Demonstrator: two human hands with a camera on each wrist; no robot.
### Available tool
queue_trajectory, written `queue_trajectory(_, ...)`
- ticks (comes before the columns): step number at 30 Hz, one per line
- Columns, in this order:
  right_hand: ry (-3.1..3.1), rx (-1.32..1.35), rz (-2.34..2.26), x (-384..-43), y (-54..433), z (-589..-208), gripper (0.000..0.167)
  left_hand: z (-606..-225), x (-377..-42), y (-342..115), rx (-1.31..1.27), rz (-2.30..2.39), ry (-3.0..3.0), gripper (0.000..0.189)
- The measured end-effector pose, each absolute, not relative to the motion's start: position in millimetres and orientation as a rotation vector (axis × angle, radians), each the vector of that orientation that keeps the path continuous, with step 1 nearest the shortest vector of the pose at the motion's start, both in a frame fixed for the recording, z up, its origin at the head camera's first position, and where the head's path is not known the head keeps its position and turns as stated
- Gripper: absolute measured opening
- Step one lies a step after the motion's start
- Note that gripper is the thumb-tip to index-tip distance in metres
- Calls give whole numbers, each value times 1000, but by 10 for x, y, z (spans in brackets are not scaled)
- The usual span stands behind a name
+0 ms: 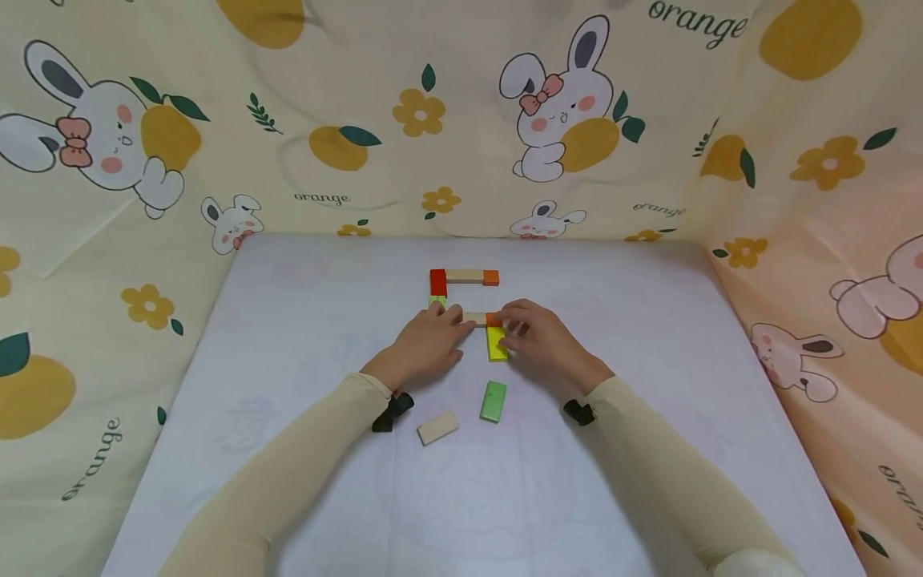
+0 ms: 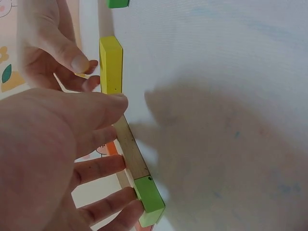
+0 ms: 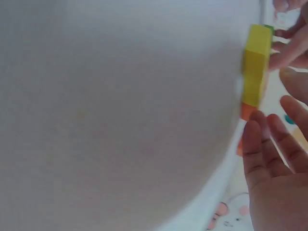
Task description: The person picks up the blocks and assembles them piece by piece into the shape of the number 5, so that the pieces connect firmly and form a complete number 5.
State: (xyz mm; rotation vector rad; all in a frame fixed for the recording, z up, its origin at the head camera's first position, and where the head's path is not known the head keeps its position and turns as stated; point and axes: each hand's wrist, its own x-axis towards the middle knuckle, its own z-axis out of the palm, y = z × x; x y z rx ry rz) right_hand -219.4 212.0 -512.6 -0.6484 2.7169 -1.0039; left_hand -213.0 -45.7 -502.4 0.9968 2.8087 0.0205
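Small blocks lie joined in a bent line: an orange block, a plain wooden block, a red block, a light green block, a second wooden block, another orange block and a yellow block. My left hand lies over the line's lower left corner, extended fingertips against the light green and second wooden blocks. From the right, my right hand reaches the lower orange block and the yellow one, its loosely bent fingers right at their edges with nothing gripped.
Nearer to me lie a loose green block and a loose wooden block, apart from the line. The white tabletop ends at a printed cloth along the back and sides.
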Motion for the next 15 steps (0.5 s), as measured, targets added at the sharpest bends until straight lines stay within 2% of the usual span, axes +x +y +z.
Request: queue_trajectory(15, 2637, -546, -1029, -2331, 2128, -5255, 45, -5014, -2125, -465, 1021, -6, 2816, 57)
